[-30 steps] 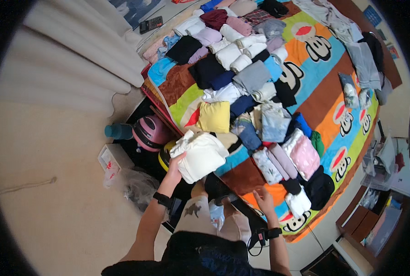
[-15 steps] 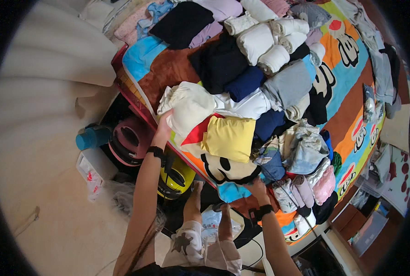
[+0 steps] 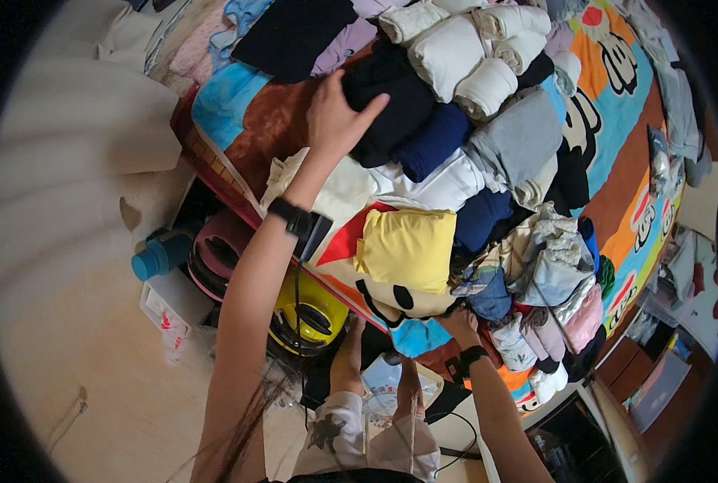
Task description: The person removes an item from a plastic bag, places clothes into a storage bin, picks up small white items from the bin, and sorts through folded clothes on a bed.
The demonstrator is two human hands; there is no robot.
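My left hand (image 3: 339,118) is open, thumb spread from the fingers, against the left side of a folded black garment (image 3: 395,101). Below that wrist lies a cream folded garment (image 3: 339,189), partly covered by my forearm. My right hand (image 3: 460,324) rests on the near edge of the patterned blanket (image 3: 417,336), beside a bundle of blue denim (image 3: 489,296); its fingers look laid out, though partly hard to see. Between the hands sits a yellow folded garment (image 3: 407,249). Right of the black garment are a navy folded piece (image 3: 429,145) and a white one (image 3: 443,187).
Rolled white clothes (image 3: 488,87) and a grey folded garment (image 3: 520,133) lie farther back on the bed. Small rolled clothes (image 3: 540,334) sit at the near right. Below the bed edge stand a yellow helmet (image 3: 315,314), a pink helmet (image 3: 218,249) and a blue bottle (image 3: 162,253).
My left hand has let go of the cream garment and moved up and right to the black garment. The right hand stays at the blanket edge. The view has shifted slightly.
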